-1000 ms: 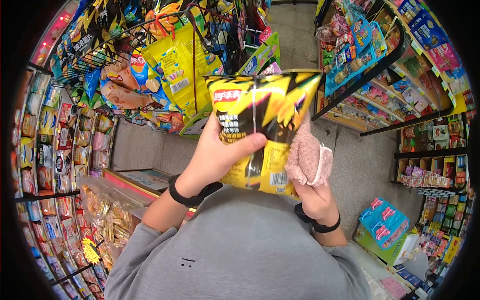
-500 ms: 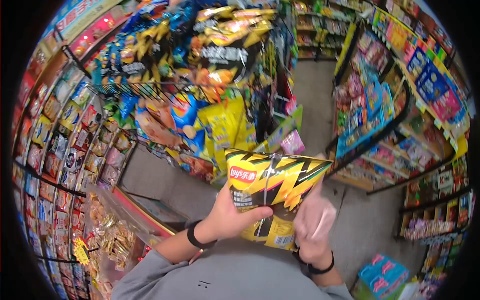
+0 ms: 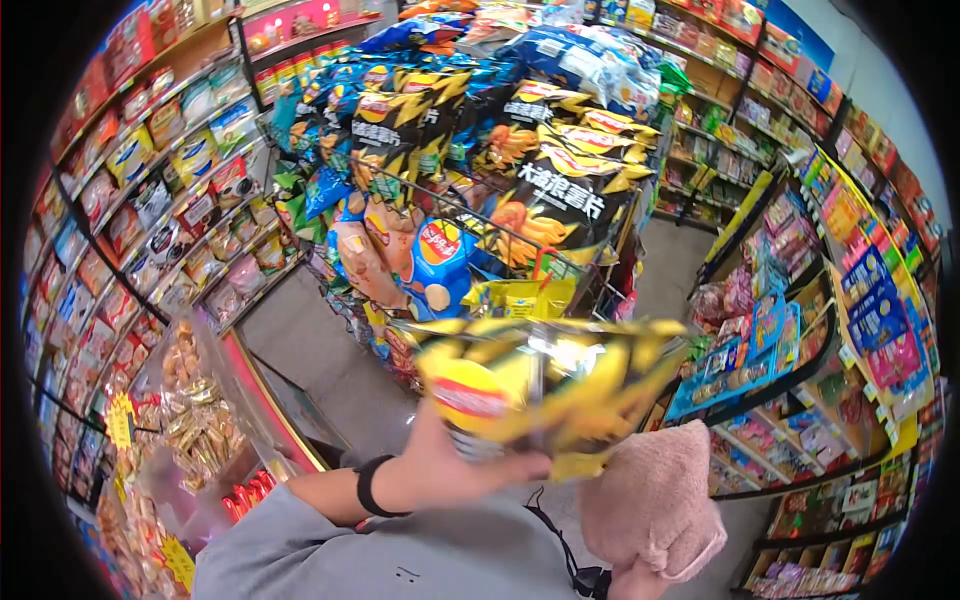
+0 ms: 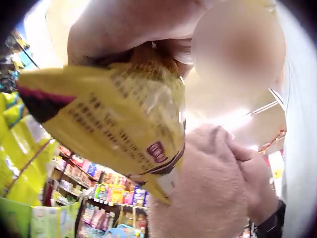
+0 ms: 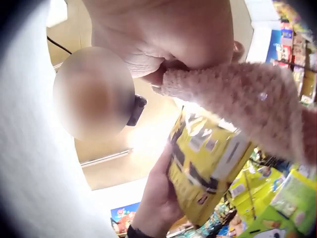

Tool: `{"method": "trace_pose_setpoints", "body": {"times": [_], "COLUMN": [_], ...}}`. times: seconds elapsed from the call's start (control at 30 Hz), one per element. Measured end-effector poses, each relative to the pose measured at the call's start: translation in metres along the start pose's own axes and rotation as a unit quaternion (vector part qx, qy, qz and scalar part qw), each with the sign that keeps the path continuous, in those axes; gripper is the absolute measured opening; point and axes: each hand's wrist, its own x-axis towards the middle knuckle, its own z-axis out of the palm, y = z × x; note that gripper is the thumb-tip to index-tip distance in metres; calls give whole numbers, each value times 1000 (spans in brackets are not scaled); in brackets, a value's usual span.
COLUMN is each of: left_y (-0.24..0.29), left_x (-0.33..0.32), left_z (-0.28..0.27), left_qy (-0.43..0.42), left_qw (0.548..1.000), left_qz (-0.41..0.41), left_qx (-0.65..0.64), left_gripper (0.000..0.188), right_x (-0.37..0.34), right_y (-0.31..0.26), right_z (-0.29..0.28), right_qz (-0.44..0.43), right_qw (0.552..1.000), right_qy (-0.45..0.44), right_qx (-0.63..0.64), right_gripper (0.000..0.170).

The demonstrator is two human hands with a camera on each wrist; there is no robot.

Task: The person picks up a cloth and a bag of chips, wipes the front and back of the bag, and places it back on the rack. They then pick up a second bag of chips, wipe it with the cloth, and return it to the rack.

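Nearest in, between 4 and 5 o'clock off the bag, the right hand [image 4: 255, 179] is gripping a fuzzy pink cloth [image 3: 655, 500]; can't tell whether it's touching the bag. The left hand [image 3: 450, 465] is holding the yellow-and-black chip bag [image 3: 540, 390] out around 1 o'clock from the grey shirt [image 3: 400, 550], thumb lying across it. I'd call the picking-up part done. Looks like wiping is the job, but how much is finished isn't showing. Putting it back isn't done: more black chip bags [image 3: 575, 190] are sitting past it at 12, with packed shelves [image 3: 165, 200] running along at 10.
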Motion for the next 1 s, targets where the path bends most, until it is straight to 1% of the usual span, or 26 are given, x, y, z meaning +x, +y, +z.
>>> {"method": "trace_pose_setpoints", "body": {"times": [0.03,0.07,0.13,0.17,0.2,0.23,0.27,0.3,0.33,0.37,0.4,0.43,0.47,0.5,0.53,0.6,0.63,0.67,0.73,0.77,0.8,0.83,0.87,0.9,0.93,1.0], "left_y": [7,13,23,29,33,34,36,42,52,57,61,72,85,95,98,106,111,122,126,136,151,165,167,160,148,113], "left_x": [5,10,12,20,32,43,53,61,70,83,98,115,131,140,153,177,189,195,224,226,226,226,236,248,261,284], "left_z": [1,1,3,0,-10,-16,-21,-25,-30,-35,-41,-53,-63,-66,-71,-79,-85,-95,-113,-124,-135,-140,-148,-152,-155,-168], "left_qy": [-105,-207,-253,-228,-252,-278,-307,-292,-296,-304,-311,-247,-175,-165,-167,-205,-182,-178,-100,-69,-40,-98,-72,-5,63,56], "left_qw": [985,942,949,947,940,934,927,924,929,930,930,910,865,854,830,813,803,827,803,828,841,839,832,817,789,713], "left_qz": [70,138,168,221,230,223,215,245,220,208,195,299,392,400,443,492,525,480,551,484,412,423,421,368,312,467], "left_qx": [114,225,83,39,7,-12,-31,12,12,21,29,147,260,288,293,234,214,232,202,276,349,328,355,444,526,519], "left_gripper": [79,87,102,101,88,84,80,76,81,89,98,108,117,129,123,114,105,98,90,90,89,100,87,84,82,80], "right_x": [2,4,8,14,15,26,23,23,35,80,100,110,140,144,192,207,228,250,251,264,279,295,312,330,345,375], "right_y": [-9,-19,-44,-47,-49,-47,-45,-49,-48,-57,-66,-72,-82,-86,-101,-104,-106,-104,-107,-118,-127,-124,-121,-119,-120,-121], "right_z": [3,6,10,13,10,4,-5,-9,-14,-8,-1,2,10,14,33,30,27,17,23,27,31,27,22,28,29,24], "right_qz": [-3,-7,-19,-28,-35,-39,-42,-44,-47,-52,-56,-59,-61,-61,-60,-50,-44,-39,-27,-44,-62,-44,-28,-39,-38,-13], "right_qw": [998,991,966,966,975,982,987,991,994,996,997,997,996,995,992,986,982,976,964,973,980,982,984,984,984,987], "right_qy": [34,69,140,137,123,111,100,89,79,68,57,46,36,26,17,1,-4,-8,-16,1,19,6,-7,28,35,-32], "right_qx": [-55,-110,-218,-216,-183,-151,-119,-88,-59,-30,-3,25,51,79,106,158,185,213,264,227,190,183,176,171,170,156], "right_gripper": [48,48,48,48,47,47,46,45,45,44,44,43,43,43,43,43,43,43,44,42,40,39,38,34,34,27]}}
